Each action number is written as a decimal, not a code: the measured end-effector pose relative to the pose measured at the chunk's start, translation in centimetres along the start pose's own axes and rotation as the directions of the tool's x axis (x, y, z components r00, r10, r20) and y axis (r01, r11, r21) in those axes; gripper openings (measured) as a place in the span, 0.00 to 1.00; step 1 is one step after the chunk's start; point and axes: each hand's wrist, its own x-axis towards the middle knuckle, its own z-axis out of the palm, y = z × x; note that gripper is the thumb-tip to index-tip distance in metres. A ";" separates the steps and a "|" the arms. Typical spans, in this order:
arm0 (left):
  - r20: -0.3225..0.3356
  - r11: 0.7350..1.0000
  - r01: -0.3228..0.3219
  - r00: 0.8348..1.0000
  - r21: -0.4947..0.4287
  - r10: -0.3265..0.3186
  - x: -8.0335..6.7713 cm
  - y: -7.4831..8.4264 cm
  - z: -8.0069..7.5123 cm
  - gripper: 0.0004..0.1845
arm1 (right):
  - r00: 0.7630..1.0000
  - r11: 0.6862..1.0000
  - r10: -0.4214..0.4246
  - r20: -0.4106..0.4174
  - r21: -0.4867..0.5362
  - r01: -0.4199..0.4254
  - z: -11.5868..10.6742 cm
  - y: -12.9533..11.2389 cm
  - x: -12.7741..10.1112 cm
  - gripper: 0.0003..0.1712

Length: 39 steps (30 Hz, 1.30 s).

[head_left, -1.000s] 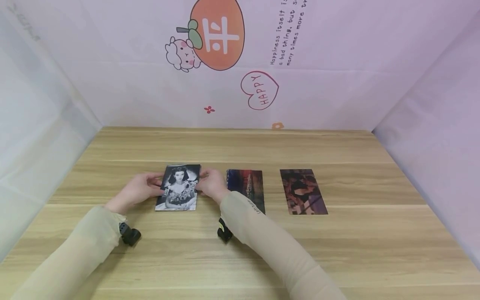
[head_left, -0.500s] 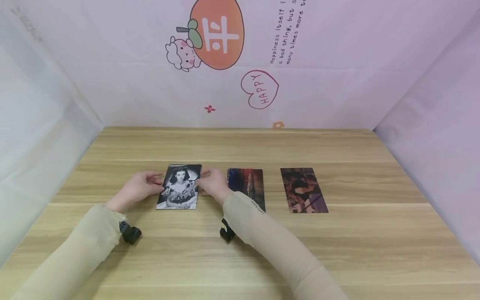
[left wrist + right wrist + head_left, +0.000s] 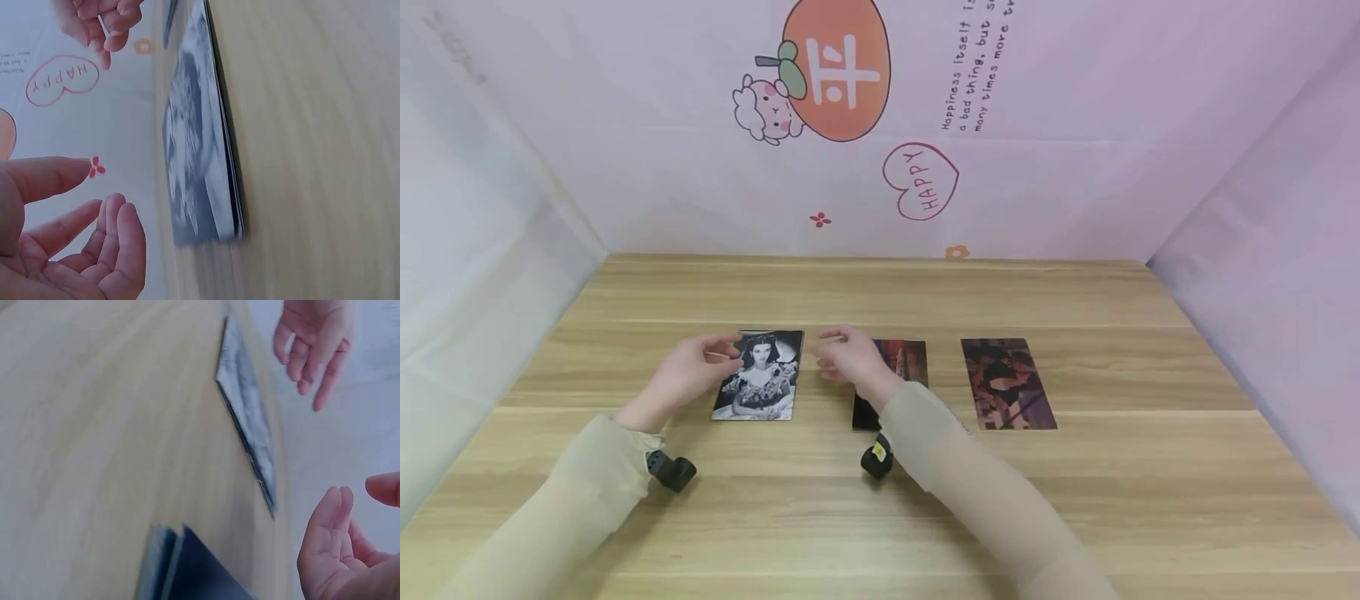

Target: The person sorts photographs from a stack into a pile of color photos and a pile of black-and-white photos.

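Note:
A black-and-white portrait photo (image 3: 758,377) lies flat on the wooden table (image 3: 880,517), left of centre. In the left wrist view its edge looks like a thin stack (image 3: 200,144). My left hand (image 3: 728,350) hovers just off its left edge, fingers relaxed and holding nothing. Above the gap to the right of the photo, my right hand (image 3: 823,354) is also relaxed and empty. The right wrist view shows the photo (image 3: 247,406) lying free between both hands. A dark reddish card (image 3: 904,360) lies partly hidden under my right wrist.
A third dark brown card (image 3: 1007,383) lies further right on the table. Pink printed walls (image 3: 925,167) close the table on the back and both sides. Small black cameras (image 3: 673,472) sit on each wrist.
Both hands have let go of the black-and-white photo and lifted away from its edges. The right hand has shifted right over the middle card. The photo stays flat.

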 end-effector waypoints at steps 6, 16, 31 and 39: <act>-0.034 0.999 -0.040 0.999 -0.030 0.039 -0.1 1.1 1.4 0.25 | 1.000 1.000 -0.001 0.014 0.006 0.001 -2.9 0.1 -0.8 0.24; -0.046 0.990 -0.074 0.997 -0.119 0.069 -0.1 3.2 3.0 0.22 | 1.000 1.000 -0.020 0.022 -0.017 0.021 -6.2 0.2 -1.7 0.26; 0.056 0.977 -0.039 0.997 -0.212 0.052 1.4 6.0 7.3 0.22 | 0.998 0.994 -0.037 0.060 -0.102 0.043 -11.8 2.1 -3.3 0.27; 0.052 0.967 -0.066 0.995 -0.247 0.082 2.4 7.1 9.5 0.20 | 0.999 0.985 0.014 0.030 -0.170 -0.009 -13.9 2.8 -4.0 0.28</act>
